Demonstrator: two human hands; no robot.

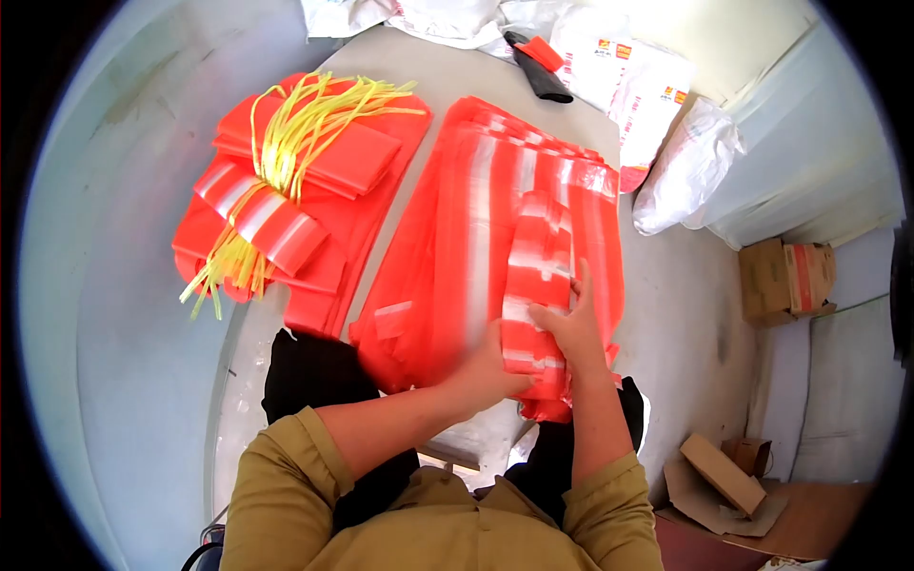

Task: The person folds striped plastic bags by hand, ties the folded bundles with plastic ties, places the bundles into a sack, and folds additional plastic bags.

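A narrow folded bundle of red and white striped plastic bags [535, 257] lies lengthwise on a wide stack of the same bags [457, 219]. My left hand [487, 373] grips the bundle's near left side, slightly blurred, with its fingertips over the lower end. On the right edge my right hand [574, 328] holds it, thumb across the top and index finger pointing up along the side. The bundle's near end hangs crumpled toward my lap.
Left of the stack, red plastic bags [357, 143] are piled, with yellow ties [281, 157] around a striped roll [262, 219]. White sacks [652, 95] and a black and red item [543, 71] sit at the back. Cardboard boxes [785, 281] stand right; flattened cardboard [719, 485] lies lower right.
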